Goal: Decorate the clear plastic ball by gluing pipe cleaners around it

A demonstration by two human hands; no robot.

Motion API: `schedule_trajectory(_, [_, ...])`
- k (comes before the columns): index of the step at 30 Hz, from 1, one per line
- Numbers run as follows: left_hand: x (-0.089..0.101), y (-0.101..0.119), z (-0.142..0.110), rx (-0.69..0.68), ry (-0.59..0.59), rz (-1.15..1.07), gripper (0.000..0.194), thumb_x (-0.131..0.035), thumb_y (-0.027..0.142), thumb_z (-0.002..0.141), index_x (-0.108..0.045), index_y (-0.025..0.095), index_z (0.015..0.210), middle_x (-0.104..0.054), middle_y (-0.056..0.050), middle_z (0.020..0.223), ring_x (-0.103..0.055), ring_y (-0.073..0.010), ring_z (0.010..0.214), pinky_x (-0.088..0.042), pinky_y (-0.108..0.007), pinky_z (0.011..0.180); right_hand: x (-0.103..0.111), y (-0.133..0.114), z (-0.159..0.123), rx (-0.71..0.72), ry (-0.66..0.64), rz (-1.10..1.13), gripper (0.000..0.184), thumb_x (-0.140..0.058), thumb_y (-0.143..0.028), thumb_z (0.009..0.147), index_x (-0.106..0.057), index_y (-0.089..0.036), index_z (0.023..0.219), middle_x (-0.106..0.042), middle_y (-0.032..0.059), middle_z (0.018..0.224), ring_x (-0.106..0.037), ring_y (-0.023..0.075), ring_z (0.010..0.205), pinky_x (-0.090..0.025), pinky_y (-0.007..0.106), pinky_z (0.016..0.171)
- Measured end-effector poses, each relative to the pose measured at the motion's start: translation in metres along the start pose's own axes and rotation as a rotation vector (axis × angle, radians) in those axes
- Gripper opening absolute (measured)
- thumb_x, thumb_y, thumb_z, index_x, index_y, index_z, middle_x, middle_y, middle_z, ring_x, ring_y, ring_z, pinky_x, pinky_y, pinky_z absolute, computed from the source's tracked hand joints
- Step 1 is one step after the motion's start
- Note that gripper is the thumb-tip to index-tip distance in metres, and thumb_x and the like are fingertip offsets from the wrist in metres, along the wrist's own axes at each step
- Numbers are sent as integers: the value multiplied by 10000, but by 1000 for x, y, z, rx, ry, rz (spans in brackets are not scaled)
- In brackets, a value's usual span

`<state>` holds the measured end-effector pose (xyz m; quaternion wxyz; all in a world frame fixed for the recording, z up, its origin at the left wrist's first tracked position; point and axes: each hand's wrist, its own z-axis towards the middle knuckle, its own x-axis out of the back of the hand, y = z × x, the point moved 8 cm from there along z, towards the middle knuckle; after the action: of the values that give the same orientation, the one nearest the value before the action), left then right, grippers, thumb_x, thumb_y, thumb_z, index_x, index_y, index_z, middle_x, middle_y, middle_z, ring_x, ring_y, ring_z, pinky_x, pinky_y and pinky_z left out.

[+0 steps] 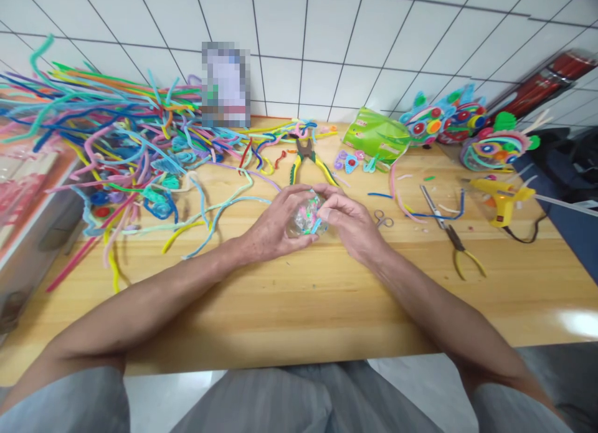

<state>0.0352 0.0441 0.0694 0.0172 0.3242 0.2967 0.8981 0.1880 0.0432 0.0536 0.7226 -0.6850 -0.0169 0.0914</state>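
Observation:
My left hand is wrapped round a clear, rounded plastic ball with pink and green bits on or inside it. The fingers of my right hand are closed in a pinch at its right side, on a small light-blue strip against the ball. Just beyond my hands lie pliers with yellow-green handles, jaws pointing away. Small scissors rest to the right of my right hand. A pale blue pipe cleaner runs up to my left hand.
A heap of pipe cleaners covers the left. A green packet, decorated figures and a red flask stand at the back right. Nearer are a yellow glue gun, with a cord, and yellow-handled pliers.

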Motion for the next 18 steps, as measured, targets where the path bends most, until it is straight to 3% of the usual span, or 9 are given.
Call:
schedule_trajectory(6, [-3,2,-4,13,1,20,782,-824,400,924,-412,267,1575,-531,-198,1532,-528,-358,1478,-521,-601,1189,6,-8,-1,26,26,-133,269,-882,-503,830,-758,-267,798,-667,51,1461,-547,299,1484,-359,480,1288])
schedule_trajectory(10, [-4,1,-6,20,1,5,783,-824,390,920,-413,273,1577,-537,-190,1525,-525,-360,1484,-511,-607,1201,5,-10,1,35,-24,-195,330,-849,-580,851,-751,-268,808,-666,48,1518,-519,315,1536,-343,497,1309])
schedule_trajectory(13, [-3,-2,-6,42,-1,12,805,-839,420,910,-411,284,1577,-533,-189,1536,-523,-367,1493,-508,-617,1203,8,-9,1,43,-24,-208,365,-786,-645,890,-769,-282,913,-667,48,1526,-484,314,1571,-348,508,1309])
schedule_trajectory(18, [-3,-2,-6,52,-6,16,793,-835,415,917,-405,289,1572,-550,-183,1530,-518,-366,1502,-500,-620,1211,12,-15,-3,125,-10,-249,374,-735,-663,912,-758,-290,931,-629,38,1553,-462,317,1580,-310,518,1332])
